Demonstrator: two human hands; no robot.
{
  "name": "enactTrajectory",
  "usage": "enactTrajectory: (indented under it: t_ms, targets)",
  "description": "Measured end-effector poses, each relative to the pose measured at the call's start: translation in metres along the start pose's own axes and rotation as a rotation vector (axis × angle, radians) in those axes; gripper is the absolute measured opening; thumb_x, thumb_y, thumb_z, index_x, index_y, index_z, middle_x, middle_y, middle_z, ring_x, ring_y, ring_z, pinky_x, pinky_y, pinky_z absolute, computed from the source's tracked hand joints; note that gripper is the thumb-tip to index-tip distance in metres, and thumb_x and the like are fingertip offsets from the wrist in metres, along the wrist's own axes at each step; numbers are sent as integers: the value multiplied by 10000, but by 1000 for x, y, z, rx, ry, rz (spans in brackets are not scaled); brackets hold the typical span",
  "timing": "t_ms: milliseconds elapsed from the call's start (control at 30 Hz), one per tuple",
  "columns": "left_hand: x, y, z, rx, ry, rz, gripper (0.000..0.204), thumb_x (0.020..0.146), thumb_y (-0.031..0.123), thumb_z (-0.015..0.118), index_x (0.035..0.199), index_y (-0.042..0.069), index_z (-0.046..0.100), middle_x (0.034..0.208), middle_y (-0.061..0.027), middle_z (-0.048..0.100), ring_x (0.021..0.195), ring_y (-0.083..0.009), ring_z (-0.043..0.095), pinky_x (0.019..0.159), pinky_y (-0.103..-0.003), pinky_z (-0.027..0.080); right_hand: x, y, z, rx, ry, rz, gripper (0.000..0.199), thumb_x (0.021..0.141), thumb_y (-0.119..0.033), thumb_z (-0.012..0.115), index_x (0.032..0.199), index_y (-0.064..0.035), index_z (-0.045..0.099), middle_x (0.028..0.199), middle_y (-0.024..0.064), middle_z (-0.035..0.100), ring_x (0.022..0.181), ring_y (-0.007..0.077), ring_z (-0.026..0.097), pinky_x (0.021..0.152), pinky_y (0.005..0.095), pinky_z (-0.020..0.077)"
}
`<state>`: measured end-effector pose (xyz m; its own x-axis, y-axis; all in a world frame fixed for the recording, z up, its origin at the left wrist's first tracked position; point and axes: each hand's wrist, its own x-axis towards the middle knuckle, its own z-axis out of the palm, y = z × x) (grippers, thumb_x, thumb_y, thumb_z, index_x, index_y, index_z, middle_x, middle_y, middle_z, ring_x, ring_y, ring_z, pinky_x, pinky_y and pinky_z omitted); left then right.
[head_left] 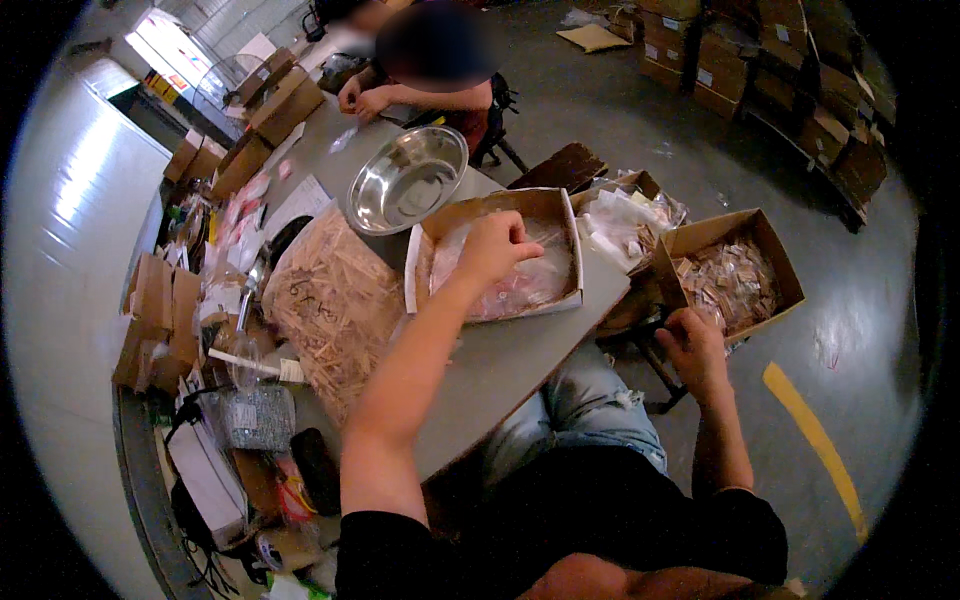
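Note:
My left hand is over a white-edged cardboard box that holds clear plastic bags. Its fingers are curled with thumb and forefinger close together; whatever they may pinch is too small to make out. Down at the right, my right hand is at the near-left corner of an open brown carton. Small clear packets with brown pieces fill that carton. The right fingers are bent inward, and I cannot see what lies between them.
Left of the white-edged box lies a large clear bag of thin wooden pieces. Behind is a steel basin. A carton of plastic bags stands between the boxes. Clutter lines the table's left side; a co-worker's hands are across the table.

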<state>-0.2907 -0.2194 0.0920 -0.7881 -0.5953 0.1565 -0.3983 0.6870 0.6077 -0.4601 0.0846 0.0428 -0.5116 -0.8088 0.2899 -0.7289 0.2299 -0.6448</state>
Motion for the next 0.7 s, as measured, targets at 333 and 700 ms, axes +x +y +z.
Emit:
enactTrajectory:
  t_ms: [333, 700]
  targets:
    - [-55, -38, -38, -26, 352, 127, 176, 801, 169, 711, 907, 29, 706, 739, -144, 638, 647, -241, 604, 602, -330, 472, 6, -88, 60, 169, -398, -403, 210, 780, -206, 705, 909, -62, 621, 889, 150, 622, 881, 364, 585, 771, 448, 493]
    - [-256, -32, -106, -508, 658, -402, 145, 847, 81, 665, 752, -13, 610, 670, 0, 596, 625, -69, 535, 550, -239, 431, 14, -156, 161, 157, -517, -664, 274, 792, -127, 662, 1041, -38, 591, 1051, 174, 582, 964, 371, 565, 845, 439, 482]
